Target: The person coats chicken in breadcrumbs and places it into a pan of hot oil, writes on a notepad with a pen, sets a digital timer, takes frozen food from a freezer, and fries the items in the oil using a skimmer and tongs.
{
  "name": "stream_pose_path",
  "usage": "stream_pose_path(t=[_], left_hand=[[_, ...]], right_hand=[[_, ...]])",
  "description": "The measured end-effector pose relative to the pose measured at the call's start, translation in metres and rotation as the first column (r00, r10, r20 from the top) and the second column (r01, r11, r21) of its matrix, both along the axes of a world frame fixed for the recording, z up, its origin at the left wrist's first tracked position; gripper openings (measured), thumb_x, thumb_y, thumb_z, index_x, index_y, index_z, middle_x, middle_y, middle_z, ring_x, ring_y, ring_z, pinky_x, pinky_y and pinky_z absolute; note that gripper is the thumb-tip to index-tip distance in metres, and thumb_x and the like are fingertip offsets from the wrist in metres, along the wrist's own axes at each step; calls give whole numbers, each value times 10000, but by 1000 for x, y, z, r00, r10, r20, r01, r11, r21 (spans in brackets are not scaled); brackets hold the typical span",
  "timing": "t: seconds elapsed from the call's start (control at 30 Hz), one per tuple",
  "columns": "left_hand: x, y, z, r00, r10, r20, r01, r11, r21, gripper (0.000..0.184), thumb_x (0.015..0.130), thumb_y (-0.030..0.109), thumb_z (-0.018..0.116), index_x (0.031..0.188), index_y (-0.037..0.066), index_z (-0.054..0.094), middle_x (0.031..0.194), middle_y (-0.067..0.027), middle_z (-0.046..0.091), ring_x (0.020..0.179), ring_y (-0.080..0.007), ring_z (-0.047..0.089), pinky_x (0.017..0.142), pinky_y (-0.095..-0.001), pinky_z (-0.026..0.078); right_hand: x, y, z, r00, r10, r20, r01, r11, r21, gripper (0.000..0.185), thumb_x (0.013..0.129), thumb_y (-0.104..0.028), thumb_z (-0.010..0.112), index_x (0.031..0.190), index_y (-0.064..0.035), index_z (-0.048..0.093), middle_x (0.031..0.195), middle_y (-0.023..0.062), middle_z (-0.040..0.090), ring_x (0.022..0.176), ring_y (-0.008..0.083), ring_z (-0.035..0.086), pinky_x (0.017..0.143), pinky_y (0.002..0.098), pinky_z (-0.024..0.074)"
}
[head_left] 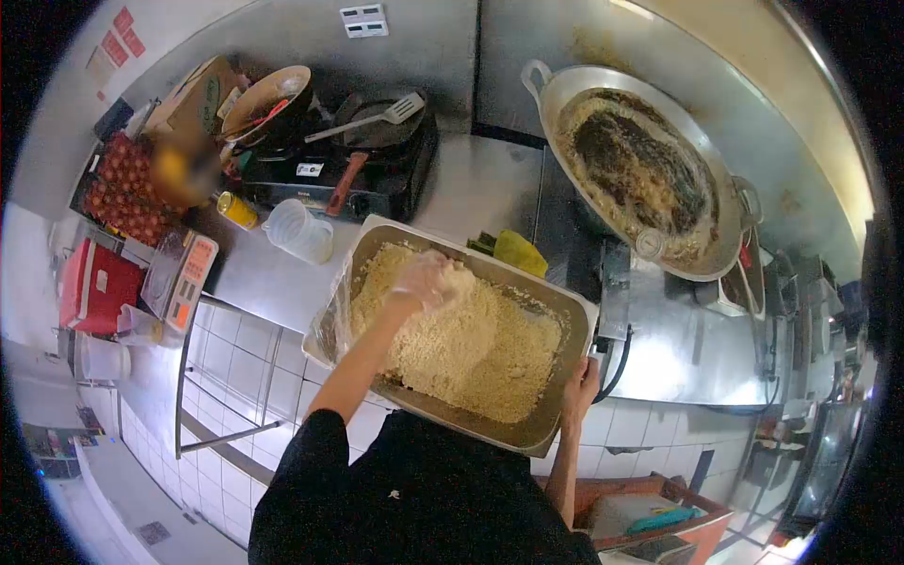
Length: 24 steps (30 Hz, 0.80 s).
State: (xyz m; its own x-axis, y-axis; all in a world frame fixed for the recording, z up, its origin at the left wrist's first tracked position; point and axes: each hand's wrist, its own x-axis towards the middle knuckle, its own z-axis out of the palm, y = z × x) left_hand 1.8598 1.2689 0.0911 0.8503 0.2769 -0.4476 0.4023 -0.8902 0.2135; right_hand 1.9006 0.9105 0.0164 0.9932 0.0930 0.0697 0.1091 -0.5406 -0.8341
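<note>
Tray (527, 436) before you, long axis sloping down rightward, most crumbs (490, 353) lying right of your gloved left hand (424, 280), which touches a pale clump (460, 281), finger closure unclear, while your right hand (582, 381) clasps the tray's right end.

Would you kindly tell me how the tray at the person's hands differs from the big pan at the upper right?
The tray is rectangular, while the pan is rounded, with loop handles. The tray holds pale crumbs; the pan holds what looks like dark, frothy liquid. The right hand holds the tray's edge, while no hand touches the pan. Both are wide, open and metallic.
</note>
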Motion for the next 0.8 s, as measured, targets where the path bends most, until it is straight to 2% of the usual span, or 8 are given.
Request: stream_pose_path(t=[0.13,0.23,0.33,0.5,0.53,0.63,0.7,0.8], left_hand=[[-2,55,-111,942,193,276,-133,966,-220,815,821,509,676,1422,22,422,1443,-189,458,1287,-341,475,1081,-429,390],[-11,61,-118,886,230,401,-152,964,-218,850,782,520,713,1394,-4,442,1381,-249,501,1241,-377,517,1066,-422,413],[-3,55,-76,982,183,-40,-187,960,-211,854,767,512,734,1389,3,447,1354,-243,529,1272,-385,495,1081,-438,395],[-36,18,-66,936,250,248,-116,884,-453,796,767,482,754,1378,67,458,1441,-196,460,1307,-369,468,1115,-429,358],[-47,0,-55,929,267,258,-117,871,-478,827,748,485,768,1373,56,439,1440,-196,460,1296,-369,477,1106,-436,363],[-67,-20,-79,931,226,286,-74,886,-457,781,736,478,764,1335,53,500,1384,-204,517,1279,-376,489,1109,-441,345],[-65,-23,-75,963,189,-192,-250,894,-371,741,719,506,756,1261,33,578,1273,-226,592,1205,-382,545,1036,-466,409],[-61,-12,-70,981,136,139,-117,983,-139,716,722,526,742,1219,29,612,1190,-235,627,1129,-376,585,942,-472,466]], right_hand=[[0,7,5,998,-59,-17,59,997,44,360,1022,-318,460,925,20,536,711,100,457,679,187,422,631,345,390],[-9,10,18,998,-44,-48,49,994,97,352,1022,-303,458,914,22,536,701,101,460,666,185,418,621,344,390],[-5,14,22,992,-55,-110,67,992,106,353,1023,-297,457,897,26,525,698,103,455,671,173,416,615,339,389],[2,-3,-24,999,-14,-30,17,997,79,363,1035,-322,447,880,1,499,750,34,472,692,143,408,615,320,380],[0,0,-17,999,-22,-39,25,996,81,301,1011,-256,468,943,22,562,750,100,556,707,175,473,656,352,427],[2,-5,-22,999,34,30,-35,999,41,402,1027,-386,469,957,3,543,797,38,503,736,141,430,658,303,407],[-3,5,-8,998,12,-55,-7,995,97,454,1016,-431,473,1000,14,562,829,65,539,768,153,462,696,316,429],[2,3,-13,1000,19,-8,-19,1000,12,489,1007,-460,473,1003,21,563,832,82,558,769,167,484,709,333,444]])
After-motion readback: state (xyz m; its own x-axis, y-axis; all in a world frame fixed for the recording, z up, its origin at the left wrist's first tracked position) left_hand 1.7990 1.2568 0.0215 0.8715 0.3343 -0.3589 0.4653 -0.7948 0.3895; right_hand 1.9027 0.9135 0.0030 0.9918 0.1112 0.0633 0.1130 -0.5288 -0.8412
